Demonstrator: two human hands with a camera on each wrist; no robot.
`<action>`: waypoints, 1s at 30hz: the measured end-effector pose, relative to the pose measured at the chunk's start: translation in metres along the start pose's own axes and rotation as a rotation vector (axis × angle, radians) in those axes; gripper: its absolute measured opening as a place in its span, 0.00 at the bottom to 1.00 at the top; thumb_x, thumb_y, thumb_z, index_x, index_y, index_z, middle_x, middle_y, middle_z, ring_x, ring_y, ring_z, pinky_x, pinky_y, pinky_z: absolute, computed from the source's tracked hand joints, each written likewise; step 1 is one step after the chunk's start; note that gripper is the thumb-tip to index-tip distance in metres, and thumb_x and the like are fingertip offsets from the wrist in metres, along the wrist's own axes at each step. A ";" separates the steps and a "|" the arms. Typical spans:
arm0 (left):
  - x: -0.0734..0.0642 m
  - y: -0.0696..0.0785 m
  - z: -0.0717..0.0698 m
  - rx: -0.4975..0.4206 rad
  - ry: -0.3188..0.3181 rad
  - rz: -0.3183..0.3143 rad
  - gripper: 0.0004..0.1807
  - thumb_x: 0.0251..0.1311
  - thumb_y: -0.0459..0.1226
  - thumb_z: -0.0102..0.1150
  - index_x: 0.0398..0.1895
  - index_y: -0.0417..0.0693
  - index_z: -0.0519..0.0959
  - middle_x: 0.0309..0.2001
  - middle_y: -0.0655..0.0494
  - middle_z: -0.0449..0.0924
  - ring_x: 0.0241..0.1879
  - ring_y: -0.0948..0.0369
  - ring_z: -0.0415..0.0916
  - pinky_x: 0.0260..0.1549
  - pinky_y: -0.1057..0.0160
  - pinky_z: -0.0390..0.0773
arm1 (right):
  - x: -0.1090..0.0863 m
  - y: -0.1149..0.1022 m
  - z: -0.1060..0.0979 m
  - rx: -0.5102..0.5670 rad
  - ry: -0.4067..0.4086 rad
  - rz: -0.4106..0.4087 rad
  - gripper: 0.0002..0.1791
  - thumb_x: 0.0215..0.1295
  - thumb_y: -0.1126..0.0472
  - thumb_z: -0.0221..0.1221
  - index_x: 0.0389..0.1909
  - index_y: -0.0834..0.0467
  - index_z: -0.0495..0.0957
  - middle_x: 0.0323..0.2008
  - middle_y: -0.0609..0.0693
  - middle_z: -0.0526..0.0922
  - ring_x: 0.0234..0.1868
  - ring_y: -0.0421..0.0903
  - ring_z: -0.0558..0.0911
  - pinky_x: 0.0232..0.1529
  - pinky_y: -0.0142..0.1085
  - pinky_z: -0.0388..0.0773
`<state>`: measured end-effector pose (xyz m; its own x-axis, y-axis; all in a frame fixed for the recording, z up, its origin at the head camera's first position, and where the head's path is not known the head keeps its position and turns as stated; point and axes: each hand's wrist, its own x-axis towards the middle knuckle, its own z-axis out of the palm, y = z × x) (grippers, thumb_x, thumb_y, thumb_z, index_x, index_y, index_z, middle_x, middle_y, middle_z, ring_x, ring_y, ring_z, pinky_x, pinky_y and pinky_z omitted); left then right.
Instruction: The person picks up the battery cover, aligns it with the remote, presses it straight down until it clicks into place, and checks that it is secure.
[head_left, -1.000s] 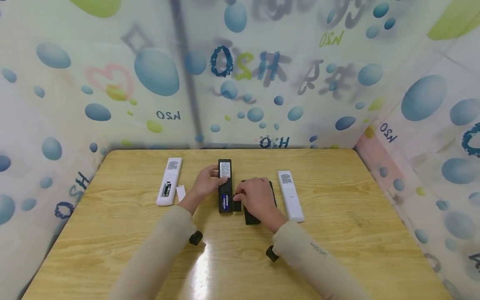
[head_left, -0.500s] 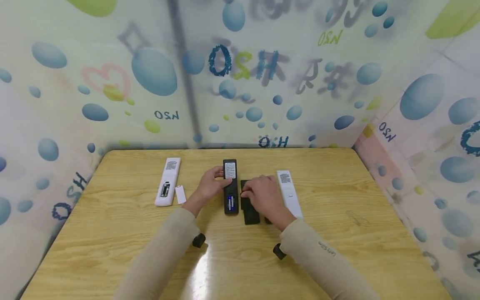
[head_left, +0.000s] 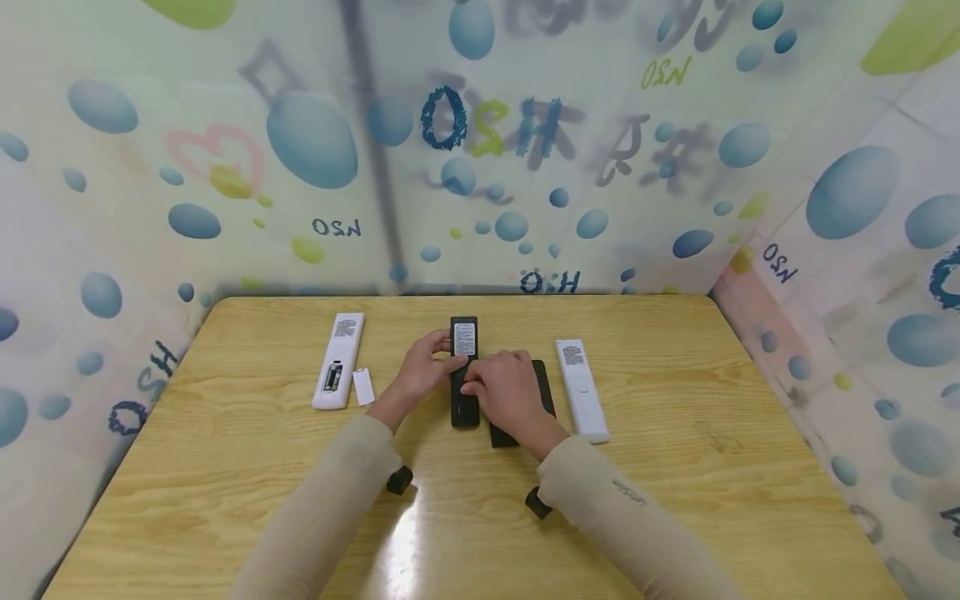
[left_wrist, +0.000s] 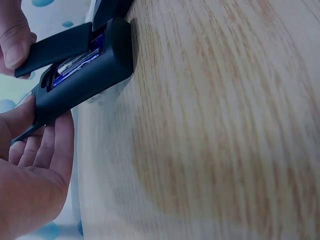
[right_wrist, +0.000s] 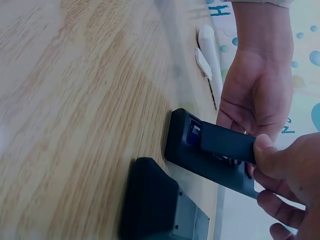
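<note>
My left hand grips a black remote control by its labelled end, back side up. Two blue batteries lie in its compartment. Between thumb and fingers, my right hand pinches a black battery cover. In both wrist views the cover slants over the compartment, its far end at the compartment's lower end and its held end raised. Part of the batteries still shows beneath it. Another black remote lies beside the held one, partly hidden below my right hand in the head view.
On the left lies a white remote with its battery compartment uncovered, and a loose white cover beside it. Another white remote lies to the right. A patterned wall borders the wooden table at the back.
My right hand has moved the cover from beside the remote to over its battery compartment, hiding the batteries in the head view. The held remote has shifted slightly right.
</note>
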<state>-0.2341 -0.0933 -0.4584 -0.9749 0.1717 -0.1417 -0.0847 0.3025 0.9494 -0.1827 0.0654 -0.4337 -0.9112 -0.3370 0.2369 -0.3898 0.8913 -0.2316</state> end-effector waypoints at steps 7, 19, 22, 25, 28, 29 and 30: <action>0.001 -0.002 0.001 -0.016 -0.007 0.011 0.23 0.64 0.32 0.61 0.63 0.44 0.72 0.54 0.39 0.77 0.38 0.57 0.80 0.34 0.61 0.82 | 0.002 -0.001 0.003 -0.030 -0.011 -0.004 0.08 0.59 0.45 0.65 0.31 0.43 0.85 0.30 0.40 0.86 0.35 0.43 0.81 0.51 0.45 0.72; -0.002 0.000 0.001 -0.066 -0.016 0.004 0.25 0.64 0.33 0.60 0.65 0.44 0.70 0.54 0.40 0.75 0.38 0.58 0.81 0.33 0.63 0.82 | -0.005 0.001 0.015 -0.119 0.080 -0.114 0.10 0.59 0.45 0.65 0.31 0.46 0.83 0.29 0.40 0.84 0.38 0.43 0.80 0.50 0.41 0.71; -0.002 0.000 0.001 -0.063 -0.009 -0.002 0.24 0.64 0.32 0.60 0.64 0.46 0.71 0.53 0.41 0.76 0.38 0.58 0.81 0.32 0.66 0.82 | -0.007 0.002 0.019 -0.140 0.123 -0.138 0.10 0.58 0.45 0.65 0.30 0.46 0.82 0.29 0.40 0.84 0.39 0.42 0.81 0.51 0.41 0.71; -0.002 0.001 0.002 -0.065 0.002 -0.013 0.23 0.64 0.33 0.61 0.62 0.47 0.72 0.52 0.43 0.76 0.38 0.58 0.82 0.32 0.65 0.82 | -0.008 0.004 0.021 -0.149 0.148 -0.151 0.10 0.58 0.44 0.65 0.29 0.45 0.82 0.30 0.39 0.84 0.39 0.42 0.81 0.52 0.41 0.72; -0.002 0.000 0.001 -0.055 0.013 -0.015 0.22 0.64 0.33 0.61 0.62 0.48 0.73 0.52 0.44 0.77 0.38 0.57 0.82 0.33 0.64 0.82 | -0.009 0.004 0.021 -0.142 0.145 -0.164 0.09 0.58 0.45 0.65 0.30 0.45 0.82 0.30 0.39 0.84 0.39 0.42 0.81 0.52 0.42 0.71; -0.003 0.000 0.001 -0.051 0.014 -0.013 0.22 0.64 0.33 0.61 0.62 0.48 0.73 0.52 0.44 0.77 0.38 0.57 0.82 0.33 0.63 0.82 | -0.009 0.003 0.020 -0.140 0.141 -0.166 0.09 0.58 0.45 0.65 0.30 0.45 0.82 0.31 0.39 0.84 0.39 0.42 0.81 0.53 0.42 0.71; -0.003 0.000 0.001 -0.044 0.014 -0.008 0.23 0.64 0.33 0.61 0.62 0.48 0.73 0.52 0.43 0.77 0.39 0.56 0.82 0.33 0.62 0.82 | -0.009 0.003 0.019 -0.137 0.131 -0.166 0.09 0.59 0.45 0.65 0.31 0.45 0.83 0.31 0.39 0.85 0.40 0.42 0.81 0.53 0.42 0.71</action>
<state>-0.2310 -0.0926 -0.4582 -0.9769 0.1565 -0.1457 -0.1012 0.2620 0.9598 -0.1781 0.0656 -0.4542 -0.8079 -0.4479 0.3829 -0.5028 0.8629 -0.0515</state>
